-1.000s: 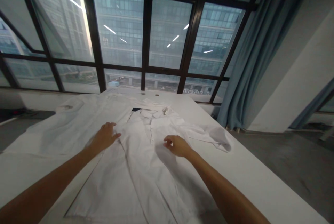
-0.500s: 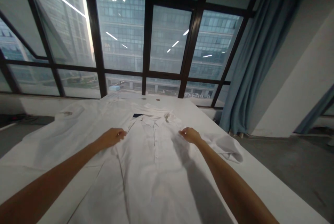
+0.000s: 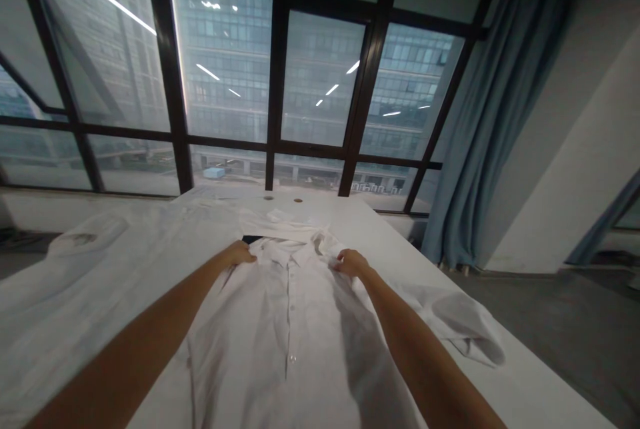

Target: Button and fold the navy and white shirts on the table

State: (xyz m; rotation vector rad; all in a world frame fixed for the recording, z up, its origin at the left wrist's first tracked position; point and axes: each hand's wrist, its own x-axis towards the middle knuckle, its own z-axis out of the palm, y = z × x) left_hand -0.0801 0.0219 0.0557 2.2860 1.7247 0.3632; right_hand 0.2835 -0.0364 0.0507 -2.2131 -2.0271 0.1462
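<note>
Change since the last frame: your left hand [image 3: 240, 254] and right hand [image 3: 351, 262] have come up about level with the collar [image 3: 287, 256], with less gap between them. Both now look clamped on the white shirt [image 3: 315, 316], left hand on cloth left of the collar, right hand on cloth right of it; hands well apart, one each side. White shirt lies front up on the table [image 3: 385, 242], body running from the collar toward you. Placket [image 3: 289, 309] drops from the collar toward you, buttons showing. Sleeve [image 3: 465, 322] right of the collar has shifted nearer you, cuff end open near the table's right edge. Dark patch [image 3: 249, 239] left of the collar was fully clear of your left hand, now sits right by it. Second white garment [image 3: 130, 269] still spread left of the collar, past your left arm. Blue curtain [image 3: 465, 149] hangs beyond the collar, off to the right.
</note>
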